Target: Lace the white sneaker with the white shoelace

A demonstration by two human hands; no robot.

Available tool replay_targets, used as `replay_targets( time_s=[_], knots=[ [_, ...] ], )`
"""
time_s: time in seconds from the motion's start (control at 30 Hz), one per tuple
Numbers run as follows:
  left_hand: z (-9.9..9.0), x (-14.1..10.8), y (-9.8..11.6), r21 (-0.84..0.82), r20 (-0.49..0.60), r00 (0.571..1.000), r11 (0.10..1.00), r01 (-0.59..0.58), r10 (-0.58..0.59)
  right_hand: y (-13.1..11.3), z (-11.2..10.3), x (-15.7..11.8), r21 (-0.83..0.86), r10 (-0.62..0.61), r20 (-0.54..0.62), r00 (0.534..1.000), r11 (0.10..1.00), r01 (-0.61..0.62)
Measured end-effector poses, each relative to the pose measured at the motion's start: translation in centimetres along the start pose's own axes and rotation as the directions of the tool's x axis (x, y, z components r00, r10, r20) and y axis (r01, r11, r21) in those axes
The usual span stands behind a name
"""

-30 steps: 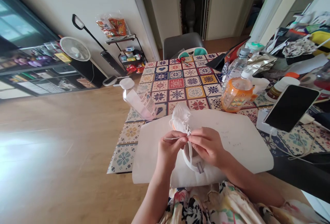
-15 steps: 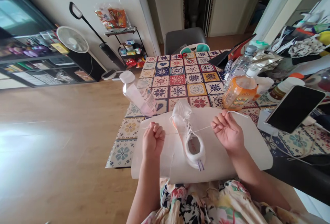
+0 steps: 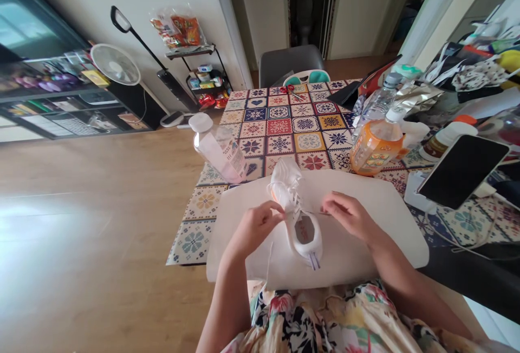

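Note:
A white lace-up sneaker (image 3: 307, 247) lies on a white mat (image 3: 365, 190), toe pointing away from me and heel toward me. Its white shoelace (image 3: 298, 201) criss-crosses over the tongue, just ahead of the dark opening. At the left edge of the opening, my left hand (image 3: 260, 226) pinches the lace with thumb and forefinger, close against the shoe. A short way off to the right, my right hand (image 3: 349, 213) holds the lace between its fingertips, the other fingers curled. Most of the lace near both hands is too thin to make out.
A clear bottle with a white cap (image 3: 221, 150) stands left of the mat, an orange-labelled bottle (image 3: 376, 144) to the right. A phone on a stand (image 3: 465, 171) is further right, beside clutter. Red-handled scissors (image 3: 290, 89) lie at the far end of the patterned tablecloth (image 3: 280, 125).
Both hands have moved inward toward the shoe; before, they were wide apart with the lace stretched taut between them. My left hand has come right beside the opening.

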State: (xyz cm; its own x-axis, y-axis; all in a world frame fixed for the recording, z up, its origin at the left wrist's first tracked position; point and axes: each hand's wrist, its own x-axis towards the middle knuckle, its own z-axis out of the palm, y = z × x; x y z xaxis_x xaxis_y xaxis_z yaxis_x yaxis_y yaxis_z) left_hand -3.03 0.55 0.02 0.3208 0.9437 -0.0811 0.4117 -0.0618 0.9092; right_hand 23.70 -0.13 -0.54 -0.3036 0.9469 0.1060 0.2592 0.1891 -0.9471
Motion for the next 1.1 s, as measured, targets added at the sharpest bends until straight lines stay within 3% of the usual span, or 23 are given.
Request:
replay_targets(
  time_s=[0.1, 0.27, 0.43, 0.53, 0.6, 0.77, 0.9, 0.97, 1.1],
  knots=[
    [-0.1, 0.0, 0.3, 0.179, 0.004, 0.999, 0.983, 0.049, -0.05, -0.5, 0.3, -0.1, -0.183, 0.086, 0.073, 0.994, 0.981, -0.071],
    [-0.7, 0.0, 0.1, 0.179, 0.175, 0.983, 0.984, 0.014, -0.045, -0.7, 0.0, -0.1, -0.166, 0.148, 0.161, 0.976, 0.979, -0.121],
    [-1.7, -0.1, -0.2, 0.034, 0.201, 0.961, 0.979, -0.203, 0.193, -0.8, -1.2, 0.0, -0.119, 0.062, 0.227, 0.972, 0.992, -0.035],
    [-1.9, -0.1, -0.2, -0.126, 0.119, 0.945, 0.949, -0.29, 0.305, -1.1, -1.8, 0.1, 0.016, -0.016, 0.261, 0.965, 1.0, 0.012],
    [-1.5, -0.1, -0.1, -0.268, 0.04, 0.949, 0.919, -0.29, 0.312, -1.5, -1.9, 0.1, 0.151, -0.06, 0.263, 0.963, 0.988, 0.02],
    [1.4, 0.6, 0.2, -0.588, -0.103, 0.967, 0.769, -0.249, 0.234, -1.8, 0.6, 1.1, 0.573, 0.003, 0.15, 0.989, 0.814, -0.09],
    [3.7, 1.4, 0.4, -0.653, -0.187, 0.963, 0.708, -0.268, 0.192, -1.4, 3.5, 2.3, 0.702, 0.142, 0.017, 0.99, 0.703, -0.113],
    [4.1, 1.7, 0.6, -0.622, -0.214, 0.956, 0.726, -0.292, 0.201, -1.4, 4.3, 2.7, 0.658, 0.146, -0.038, 0.989, 0.748, -0.085],
    [4.3, 1.8, 1.0, -0.529, -0.219, 0.951, 0.793, -0.302, 0.217, -2.0, 4.7, 2.9, 0.414, -0.003, -0.154, 0.988, 0.908, 0.067]
  ],
)
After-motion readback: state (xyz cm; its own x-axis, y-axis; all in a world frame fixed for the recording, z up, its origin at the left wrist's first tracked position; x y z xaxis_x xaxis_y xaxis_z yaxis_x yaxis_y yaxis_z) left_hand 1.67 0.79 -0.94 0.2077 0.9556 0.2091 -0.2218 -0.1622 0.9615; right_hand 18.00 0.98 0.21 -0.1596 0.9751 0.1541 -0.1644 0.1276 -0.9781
